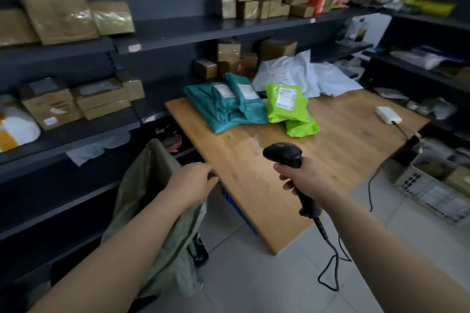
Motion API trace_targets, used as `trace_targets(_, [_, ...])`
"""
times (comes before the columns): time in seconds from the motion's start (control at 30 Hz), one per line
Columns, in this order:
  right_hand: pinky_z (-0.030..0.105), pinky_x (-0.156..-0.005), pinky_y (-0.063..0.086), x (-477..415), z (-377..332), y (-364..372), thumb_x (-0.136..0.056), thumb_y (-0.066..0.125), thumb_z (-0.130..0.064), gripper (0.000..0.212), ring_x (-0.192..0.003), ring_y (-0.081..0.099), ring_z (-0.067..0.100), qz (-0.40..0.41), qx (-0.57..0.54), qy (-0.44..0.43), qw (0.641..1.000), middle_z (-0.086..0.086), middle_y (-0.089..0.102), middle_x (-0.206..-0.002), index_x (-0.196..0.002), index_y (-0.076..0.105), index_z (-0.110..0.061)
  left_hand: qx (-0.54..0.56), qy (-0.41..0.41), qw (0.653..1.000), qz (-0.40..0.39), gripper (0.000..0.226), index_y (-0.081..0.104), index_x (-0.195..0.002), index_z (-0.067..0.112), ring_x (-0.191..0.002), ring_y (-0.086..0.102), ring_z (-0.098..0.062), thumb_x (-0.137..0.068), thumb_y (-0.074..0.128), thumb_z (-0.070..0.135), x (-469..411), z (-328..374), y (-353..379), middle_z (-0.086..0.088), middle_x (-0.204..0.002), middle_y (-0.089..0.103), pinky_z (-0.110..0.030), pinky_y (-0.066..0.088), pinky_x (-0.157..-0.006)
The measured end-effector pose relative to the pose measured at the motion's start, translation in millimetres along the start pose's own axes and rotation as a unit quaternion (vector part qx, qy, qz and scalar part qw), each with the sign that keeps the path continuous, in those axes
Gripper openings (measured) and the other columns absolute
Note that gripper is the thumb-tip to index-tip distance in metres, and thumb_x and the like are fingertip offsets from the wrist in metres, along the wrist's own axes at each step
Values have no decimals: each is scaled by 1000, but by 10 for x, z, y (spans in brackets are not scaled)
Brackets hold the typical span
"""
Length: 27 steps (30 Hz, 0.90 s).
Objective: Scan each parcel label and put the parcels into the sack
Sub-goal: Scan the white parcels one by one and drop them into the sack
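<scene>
Right hand (302, 178) grips the scanner (282, 154); left hand (193, 180), by the sack (152, 198), curled — grip unclear; teal parcels (223, 109) and green parcels (287, 107) on the table (330, 150) look soft, light, slippery — pinch an edge, label up.

Your table (343, 140): light-brown wood, smooth, with a faint sheen.
Teal parcels (221, 112) and lime-green parcels (287, 109): thin plastic film, creased, mildly glossy, with white paper labels (286, 95) on the upper ones.
Pale grey mailers (287, 71): soft plastic, crumpled.
Scanner (283, 154) in your right hand (305, 175): black plastic, matt.
Sack (150, 185): olive woven cloth, dull and coarse.
Shelves (229, 25): dark painted metal, matt.
Boxes (101, 101) on them: brown cardboard under shiny clear tape.
Floor (254, 282): pale, smooth tiles.
</scene>
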State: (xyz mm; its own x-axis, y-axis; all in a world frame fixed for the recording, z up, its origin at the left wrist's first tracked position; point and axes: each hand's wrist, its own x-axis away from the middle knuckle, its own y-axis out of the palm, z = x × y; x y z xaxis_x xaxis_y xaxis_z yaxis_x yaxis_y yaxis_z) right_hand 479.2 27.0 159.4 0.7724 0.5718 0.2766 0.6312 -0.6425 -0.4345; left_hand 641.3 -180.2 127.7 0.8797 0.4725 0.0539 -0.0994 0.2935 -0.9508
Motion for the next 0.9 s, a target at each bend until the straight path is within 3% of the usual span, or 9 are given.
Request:
trace_targets(0.17, [25, -49, 46, -220, 288, -1038, -89, 69, -27, 15, -52, 61, 10, 45, -19, -4, 999, 5, 66, -81, -95, 62, -15, -36, 54, 998, 19, 39, 56, -130, 23, -116, 58, -21, -96, 46, 41, -695, 1054, 165, 1, -129, 61, -34, 48, -91])
trace_targets(0.3, [25, -50, 46, -516, 471, -1900, -89, 68, -28, 12, -52, 61, 9, 63, -17, -6, 998, 3, 66, -79, -93, 63, -17, -35, 75, 996, 39, 35, 60, -122, 23, -114, 59, -24, -94, 49, 41, -1291, 1913, 293, -1, -124, 64, -36, 49, -89])
trace_targets(0.47, [26, -51, 47, -1029, 621, -2868, -88, 69, -30, 14, -55, 63, 11, 67, -16, -11, 998, 5, 69, -82, -95, 64, -19, -7, 79, 996, 47, 40, 57, -130, 25, -118, 57, -23, -93, 54, 40, -2022, 2756, 412, 0, -129, 62, -32, 48, -91])
trace_targets(0.77, [24, -51, 49, -2365, 738, -4058, -88, 70, -31, 19, -58, 65, 12, 95, -40, 5, 995, 7, 72, -86, -99, 64, -17, -16, 75, 995, 60, 41, 53, -133, 26, -119, 56, -21, -95, 49, 42, -3433, 3571, 592, 3, -128, 61, -33, 46, -89])
trace_targets(0.9, [29, -57, 52, -3109, 678, -4473, -89, 70, -30, 11, -66, 66, 17, 102, -53, 1, 993, 8, 72, -87, -92, 62, -22, 8, 70, 995, 69, 40, 54, -131, 24, -114, 58, -22, -94, 51, 37, -4252, 3763, 605, 2, -125, 62, -34, 48, -87])
